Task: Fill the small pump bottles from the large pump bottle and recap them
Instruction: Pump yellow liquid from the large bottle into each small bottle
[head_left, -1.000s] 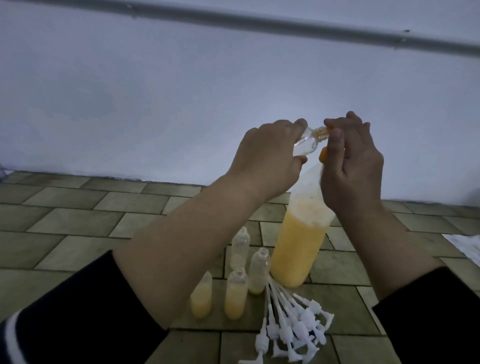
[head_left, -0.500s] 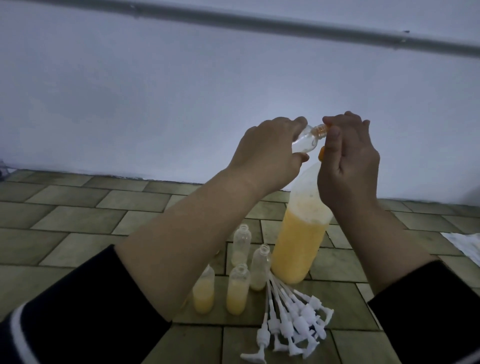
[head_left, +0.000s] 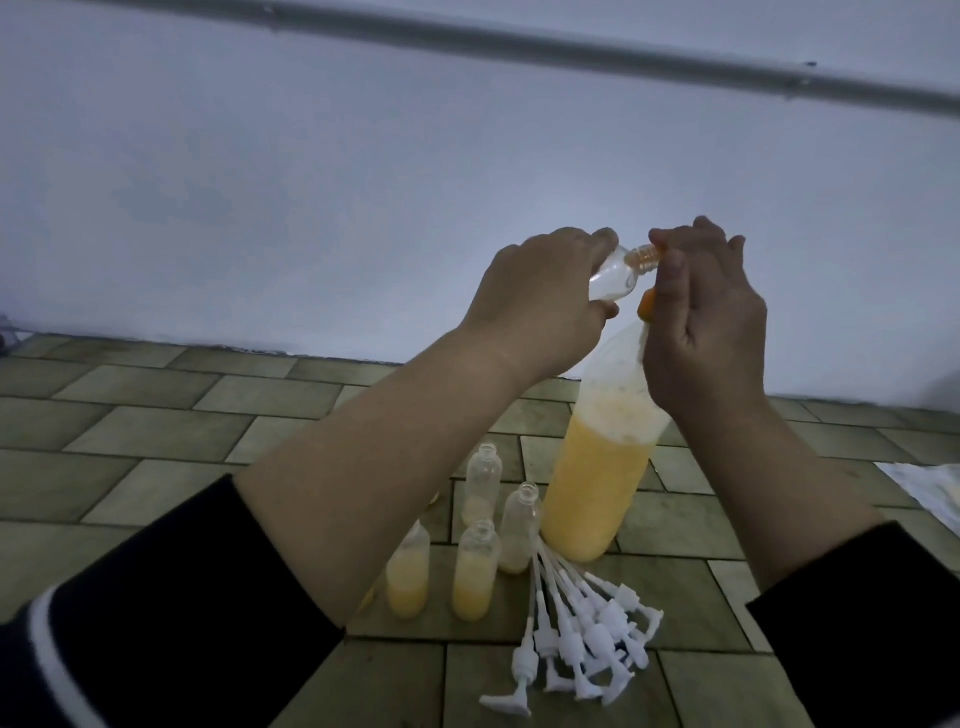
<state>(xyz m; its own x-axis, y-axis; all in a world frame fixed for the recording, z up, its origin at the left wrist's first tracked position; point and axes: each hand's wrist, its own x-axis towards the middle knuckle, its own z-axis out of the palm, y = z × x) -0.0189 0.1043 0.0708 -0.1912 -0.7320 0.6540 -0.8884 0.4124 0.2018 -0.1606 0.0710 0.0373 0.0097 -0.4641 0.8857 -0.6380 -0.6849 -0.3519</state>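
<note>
While the left hand (head_left: 540, 306) grips a small bottle (head_left: 254, 278) tilted on its side, its neck meets the orange nozzle under the right hand (head_left: 706, 322), which is curled round the pump top of the big bottle (head_left: 597, 467). The big bottle stands on the floor (head_left: 156, 431) directly below the hands, approx. half full. Risk: if the neck slips off the nozzle, liquid can spill over the fingers & floor. A hard press may also tip the big bottle, bc only its top is held. Below the left wrist stand 4 open bottles (head_left: 475, 571), easy to knock; the loose pumps (head_left: 587, 629) lie just beside them.
</note>
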